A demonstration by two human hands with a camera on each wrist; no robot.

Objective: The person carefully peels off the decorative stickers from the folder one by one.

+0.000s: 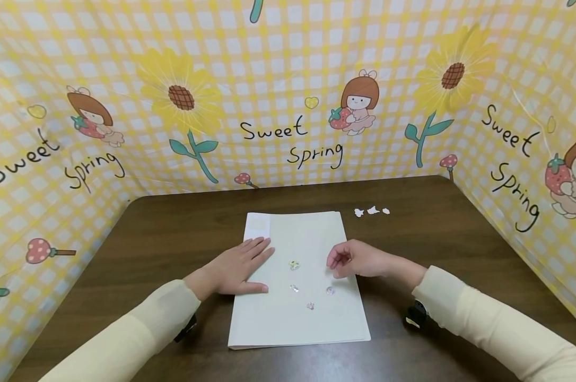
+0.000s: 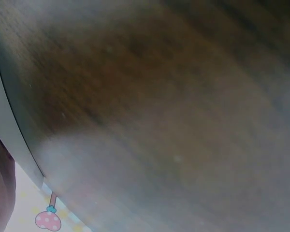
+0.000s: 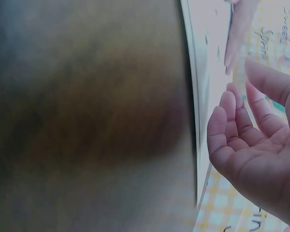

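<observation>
A large white paper pad (image 1: 278, 323) lies on the dark table, with several small shiny stickers on it, among them a yellowish one (image 1: 294, 265) and a pinkish one (image 1: 310, 306). My left hand (image 1: 237, 268) rests spread on the pad's left edge, fingers straight. Over the right edge hovers my right hand (image 1: 357, 259), near a round sticker (image 1: 330, 291). In the right wrist view, the fingers of my right hand (image 3: 261, 135) are loosely curved, thumb apart, with nothing seen between them. The left wrist view shows mostly blurred table (image 2: 159, 121).
Three small white paper scraps (image 1: 373, 210) lie on the table (image 1: 412, 212) beyond the pad's top right corner. A white slip (image 1: 257, 225) is at the pad's top left. A yellow checked cloth (image 1: 269, 95) stands around the table's back and sides.
</observation>
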